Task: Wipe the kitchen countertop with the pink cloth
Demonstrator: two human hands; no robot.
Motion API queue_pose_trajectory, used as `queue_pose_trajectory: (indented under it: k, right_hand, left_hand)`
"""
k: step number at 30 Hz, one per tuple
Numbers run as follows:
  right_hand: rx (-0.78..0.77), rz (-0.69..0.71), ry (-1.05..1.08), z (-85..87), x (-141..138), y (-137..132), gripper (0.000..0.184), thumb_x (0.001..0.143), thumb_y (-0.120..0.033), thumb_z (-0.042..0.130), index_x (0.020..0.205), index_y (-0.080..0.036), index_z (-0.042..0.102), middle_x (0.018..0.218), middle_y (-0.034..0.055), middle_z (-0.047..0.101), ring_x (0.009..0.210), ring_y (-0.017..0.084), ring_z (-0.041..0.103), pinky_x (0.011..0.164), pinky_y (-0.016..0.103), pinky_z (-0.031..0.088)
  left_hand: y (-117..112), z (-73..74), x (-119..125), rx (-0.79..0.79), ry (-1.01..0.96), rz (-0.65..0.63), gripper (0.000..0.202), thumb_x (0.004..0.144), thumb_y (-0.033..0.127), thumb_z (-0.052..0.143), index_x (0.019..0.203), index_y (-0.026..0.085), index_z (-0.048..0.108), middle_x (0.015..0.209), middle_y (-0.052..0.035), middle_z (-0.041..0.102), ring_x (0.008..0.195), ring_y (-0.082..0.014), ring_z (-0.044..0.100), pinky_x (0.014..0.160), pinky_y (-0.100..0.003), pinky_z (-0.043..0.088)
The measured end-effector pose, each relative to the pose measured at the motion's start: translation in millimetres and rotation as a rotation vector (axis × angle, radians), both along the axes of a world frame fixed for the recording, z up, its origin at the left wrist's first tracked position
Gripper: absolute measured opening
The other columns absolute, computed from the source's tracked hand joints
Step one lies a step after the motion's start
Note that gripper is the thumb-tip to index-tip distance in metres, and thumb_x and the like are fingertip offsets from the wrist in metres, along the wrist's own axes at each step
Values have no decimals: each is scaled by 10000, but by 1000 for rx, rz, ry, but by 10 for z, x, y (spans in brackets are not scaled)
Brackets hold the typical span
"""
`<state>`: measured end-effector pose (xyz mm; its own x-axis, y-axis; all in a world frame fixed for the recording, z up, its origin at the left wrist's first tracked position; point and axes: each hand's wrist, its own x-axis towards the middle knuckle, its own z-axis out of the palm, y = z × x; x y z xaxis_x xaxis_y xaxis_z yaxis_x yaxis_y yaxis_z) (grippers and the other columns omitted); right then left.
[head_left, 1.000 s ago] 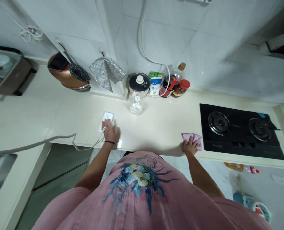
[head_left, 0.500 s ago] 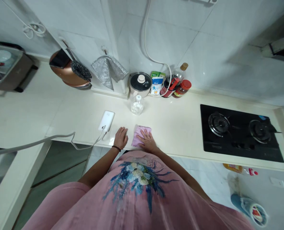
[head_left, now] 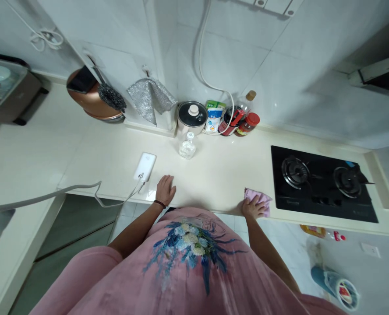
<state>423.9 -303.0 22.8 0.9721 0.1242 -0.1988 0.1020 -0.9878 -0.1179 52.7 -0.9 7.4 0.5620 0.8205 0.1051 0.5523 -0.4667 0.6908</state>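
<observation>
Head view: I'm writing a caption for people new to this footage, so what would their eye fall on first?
Probably the pink shirt, its blue flower print filling the lower middle. Next, the black stove stands out against the pale counter on the right, with the right hand on a pink cloth just left of it. A shiny silver cloth hangs on the wall, upper left of centre.

Kitchen, pale countertop [head_left: 214, 175], black two-burner gas stove [head_left: 319, 186], lidded pot [head_left: 192, 117], sauce jars [head_left: 247, 124], tiled wall [head_left: 240, 48]

Right hand [head_left: 252, 208] on pink cloth [head_left: 263, 198], left hand [head_left: 164, 190] on cream counter [head_left: 214, 177]
</observation>
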Motion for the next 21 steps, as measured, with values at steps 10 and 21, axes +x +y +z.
queue_pose_trajectory:
  k: [10, 21]
  right_hand:
    - [-99, 1103, 146, -35, -1212, 1238, 874, 976, -574, 538, 1732, -286, 207, 1831, 154, 74, 1672, 427, 71, 1288, 680, 165]
    - [-110, 344, 112, 88, -38, 253, 853, 1022, -693, 217, 1742, -245, 124, 1824, 188, 59, 1677, 379, 85, 1290, 669, 209]
  left_hand:
    - [682, 367, 1246, -132, -328, 296, 1299, 642, 373, 1016, 1678, 194, 253, 1692, -225, 346, 1615, -403, 283, 1340, -599, 236]
    - [1103, 710, 1749, -188, -350, 321, 1085, 640, 211, 980, 1554, 166, 398, 1498, -175, 584, 1394, -356, 582, 1208, -502, 471]
